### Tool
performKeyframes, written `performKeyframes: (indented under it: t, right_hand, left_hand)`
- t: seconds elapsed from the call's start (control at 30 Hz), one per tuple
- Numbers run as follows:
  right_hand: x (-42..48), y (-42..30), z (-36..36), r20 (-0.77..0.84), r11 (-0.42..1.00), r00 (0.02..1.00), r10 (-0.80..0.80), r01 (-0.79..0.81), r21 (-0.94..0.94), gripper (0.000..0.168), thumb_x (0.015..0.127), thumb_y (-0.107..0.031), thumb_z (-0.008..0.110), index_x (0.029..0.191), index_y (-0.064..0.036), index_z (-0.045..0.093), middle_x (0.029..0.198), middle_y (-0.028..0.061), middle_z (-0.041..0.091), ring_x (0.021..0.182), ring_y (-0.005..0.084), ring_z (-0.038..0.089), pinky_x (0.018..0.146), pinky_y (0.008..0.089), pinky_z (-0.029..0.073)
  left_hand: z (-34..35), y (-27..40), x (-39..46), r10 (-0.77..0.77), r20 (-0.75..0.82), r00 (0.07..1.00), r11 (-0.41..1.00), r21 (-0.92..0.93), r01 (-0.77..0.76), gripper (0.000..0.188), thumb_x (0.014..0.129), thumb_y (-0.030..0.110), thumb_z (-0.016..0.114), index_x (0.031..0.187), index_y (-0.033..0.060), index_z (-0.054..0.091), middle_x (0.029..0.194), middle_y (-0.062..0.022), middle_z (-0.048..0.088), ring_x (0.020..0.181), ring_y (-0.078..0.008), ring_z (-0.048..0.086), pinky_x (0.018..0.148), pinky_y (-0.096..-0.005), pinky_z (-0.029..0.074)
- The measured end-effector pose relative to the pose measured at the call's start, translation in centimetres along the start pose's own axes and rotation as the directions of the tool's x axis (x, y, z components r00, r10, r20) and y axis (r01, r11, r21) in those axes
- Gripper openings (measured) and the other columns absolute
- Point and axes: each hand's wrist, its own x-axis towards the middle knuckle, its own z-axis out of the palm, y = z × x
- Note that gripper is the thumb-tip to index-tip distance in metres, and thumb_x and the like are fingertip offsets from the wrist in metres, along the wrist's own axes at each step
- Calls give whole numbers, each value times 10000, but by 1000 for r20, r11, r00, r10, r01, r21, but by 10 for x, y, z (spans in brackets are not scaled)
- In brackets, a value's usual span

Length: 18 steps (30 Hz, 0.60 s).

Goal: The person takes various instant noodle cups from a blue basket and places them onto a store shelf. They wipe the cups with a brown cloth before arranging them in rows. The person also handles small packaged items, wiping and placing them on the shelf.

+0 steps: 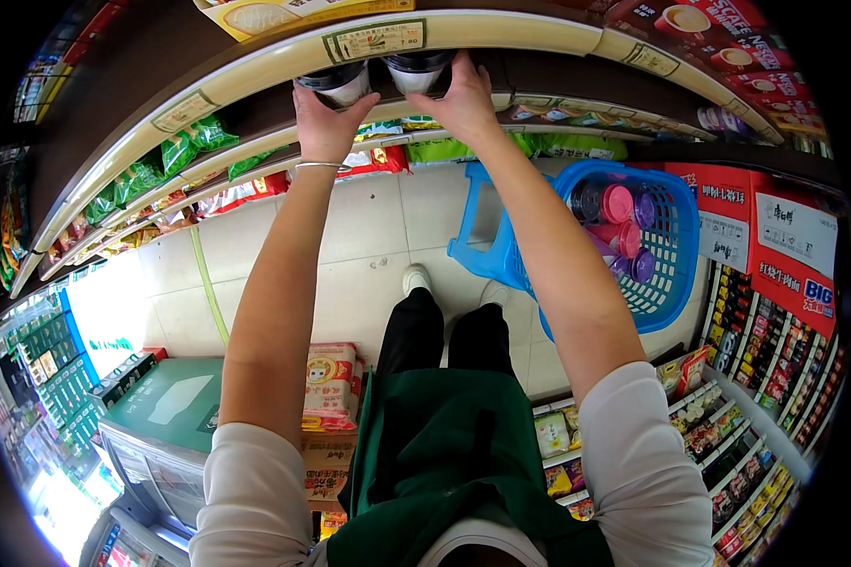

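Both my arms reach up to a store shelf. My left hand (328, 122) is wrapped around a white cup with a black lid (346, 86), and its wrist wears a thin bangle. A second black-lidded cup (415, 73) is held in my right hand (464, 99), with the thumb in front and fingers at its right side. The two cups stand side by side on a shelf, just under the shelf edge (461, 32) above. That edge, which bears price tags, hides the tops of the cups in part.
A blue plastic basket (670, 312) with pink, purple and dark lidded containers (617, 204) stands on the tiled floor (358, 283), right of my feet. Green snack bags (179, 152) line the shelf at left. Red noodle cartons (794, 262) stand at right; a green-topped chest (170, 404) is behind left.
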Motion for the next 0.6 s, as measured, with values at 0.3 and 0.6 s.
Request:
performKeyframes:
  t: [0.3,0.6]
  right_hand:
    - [-1,2,5,-81,1000,997,9,-11,-26,980,625,-361,838,1386,-36,313,1189,171,590,1154,344,525,1110,556,203]
    - [-1,-1,2,-135,999,991,8,-2,50,931,611,-296,855,1347,-35,347,1177,179,592,1137,366,521,1057,504,298]
  left_hand:
    - [2,1,-4,-6,-47,999,997,78,9,828,674,260,833,1324,-8,395,1256,-230,533,1134,-390,533,964,-419,437]
    - [-4,1,-7,35,-56,998,996,89,-30,816,692,239,818,1339,-10,389,1261,-228,540,1153,-378,534,970,-410,433]
